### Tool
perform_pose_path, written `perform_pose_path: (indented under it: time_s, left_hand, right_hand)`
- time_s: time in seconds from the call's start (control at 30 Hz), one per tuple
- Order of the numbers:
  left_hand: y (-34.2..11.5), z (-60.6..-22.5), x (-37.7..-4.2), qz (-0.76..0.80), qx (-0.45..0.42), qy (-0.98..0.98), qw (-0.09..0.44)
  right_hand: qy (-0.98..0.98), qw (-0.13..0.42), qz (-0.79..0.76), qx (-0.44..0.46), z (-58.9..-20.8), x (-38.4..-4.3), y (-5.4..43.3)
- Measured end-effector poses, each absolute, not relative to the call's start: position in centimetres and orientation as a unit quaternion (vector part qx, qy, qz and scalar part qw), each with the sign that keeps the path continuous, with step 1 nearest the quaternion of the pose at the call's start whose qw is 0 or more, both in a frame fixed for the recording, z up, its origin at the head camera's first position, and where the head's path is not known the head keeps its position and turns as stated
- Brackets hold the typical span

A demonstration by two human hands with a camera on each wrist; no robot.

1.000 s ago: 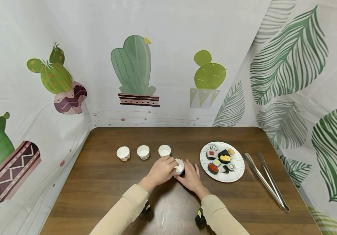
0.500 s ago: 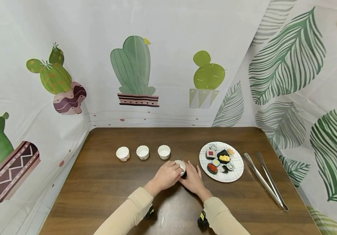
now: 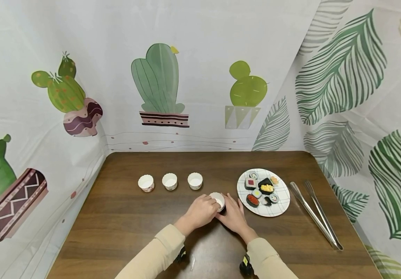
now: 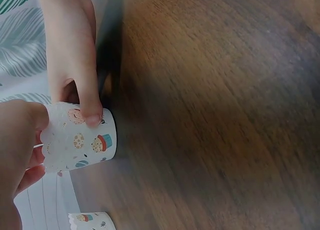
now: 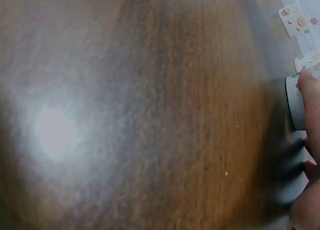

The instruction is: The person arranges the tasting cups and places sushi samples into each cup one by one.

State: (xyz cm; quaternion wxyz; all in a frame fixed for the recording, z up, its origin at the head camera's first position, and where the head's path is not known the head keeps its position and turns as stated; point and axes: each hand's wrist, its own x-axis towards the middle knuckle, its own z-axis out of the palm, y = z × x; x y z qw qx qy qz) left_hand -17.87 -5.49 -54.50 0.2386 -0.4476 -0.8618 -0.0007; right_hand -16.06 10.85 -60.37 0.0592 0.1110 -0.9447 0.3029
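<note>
A white paper baking cup (image 3: 217, 200) with a scalloped rim and printed cupcakes and donuts stands between both hands near the middle of the table. My left hand (image 3: 201, 211) pinches it at the rim, its curled fingers reaching over the cup's opening. From the other side my right hand (image 3: 233, 216) grips the cup's wall. In the left wrist view, the right thumb (image 4: 90, 102) presses low on the printed side of the cup (image 4: 75, 140), near its base. Only part of this cup (image 5: 296, 102) shows in the right wrist view, beside the right thumb.
Farther back stand three similar cups in a row: left (image 3: 146, 183), middle (image 3: 170, 181) and right (image 3: 195, 181). A checked plate (image 3: 279, 207) with several toy-like sushi pieces lies to the right. Beyond it are metal tongs (image 3: 317, 217) with spread arms, near the table's right edge.
Both hands and the cup between them have shifted slightly right and toward the body. The left hand no longer overlaps the nearest cup of the row. The plate and tongs have not moved.
</note>
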Motion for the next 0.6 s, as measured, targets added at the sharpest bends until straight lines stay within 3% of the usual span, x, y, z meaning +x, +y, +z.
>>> perform_pose_path:
  time_s: [0.6]
  left_hand:
    - [-5.05,-53.56,-17.57,0.016,-0.456,-0.849,0.265]
  right_hand:
    - [-0.942,0.055,0.313,0.112,-60.31,-15.57,11.49]
